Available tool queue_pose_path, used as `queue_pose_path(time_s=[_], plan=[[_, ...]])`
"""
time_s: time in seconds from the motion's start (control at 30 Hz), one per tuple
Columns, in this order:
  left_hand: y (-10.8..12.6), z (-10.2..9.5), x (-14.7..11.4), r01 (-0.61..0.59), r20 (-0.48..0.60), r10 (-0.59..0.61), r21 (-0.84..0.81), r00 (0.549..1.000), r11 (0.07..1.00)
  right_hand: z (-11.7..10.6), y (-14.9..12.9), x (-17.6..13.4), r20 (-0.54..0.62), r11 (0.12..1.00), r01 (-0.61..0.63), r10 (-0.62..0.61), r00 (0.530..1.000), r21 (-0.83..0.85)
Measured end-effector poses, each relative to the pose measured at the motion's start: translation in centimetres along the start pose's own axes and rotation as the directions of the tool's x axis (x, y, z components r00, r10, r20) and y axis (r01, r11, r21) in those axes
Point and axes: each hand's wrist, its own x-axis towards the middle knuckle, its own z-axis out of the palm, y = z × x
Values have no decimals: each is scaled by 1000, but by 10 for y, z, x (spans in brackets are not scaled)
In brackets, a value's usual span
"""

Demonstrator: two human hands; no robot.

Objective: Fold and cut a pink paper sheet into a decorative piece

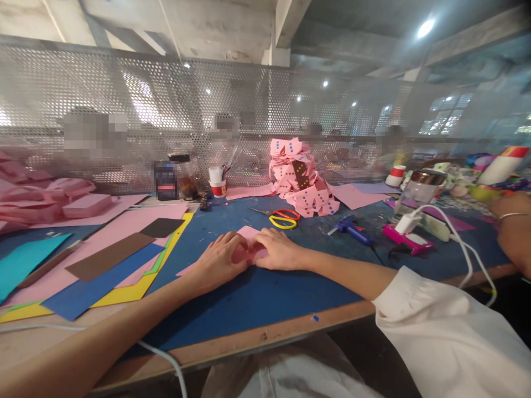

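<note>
So the bit in hand looks like bending or creasing the pink paper (248, 232), which sits on the blue desk (253, 309) right under both hands, a little nearer than the scissors (284, 218). For a clean job, I'd keep the paper flat on the desk, line the edges up first, then press evenly from the middle out so nothing skews. Blades are just beyond the fingers, so mind those. As for the grip: left hand (224, 255) and right hand (277, 250) are both curled inward, nearly meeting over the paper. Thumb and index bow apart on each, with pink showing in the gaps. They're touching the paper, but honestly can't tell whether either one is actually pinching it or just pressing down, since the fingertips are partly hidden.
</note>
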Motion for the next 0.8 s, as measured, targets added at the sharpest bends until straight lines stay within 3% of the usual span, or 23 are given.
queue_pose_path(time_s=[0.43, 0.8], plan=[[-7, 3, 1, -25, -5, 25, -10, 1000, 1000, -11, 13, -4, 77, 999, 19, -21, 997, 36], [-8, 3, -1, -29, -13, 29, -20, 999, 999, -25, 30, -10, 137, 989, 93, -108, 985, 112]])
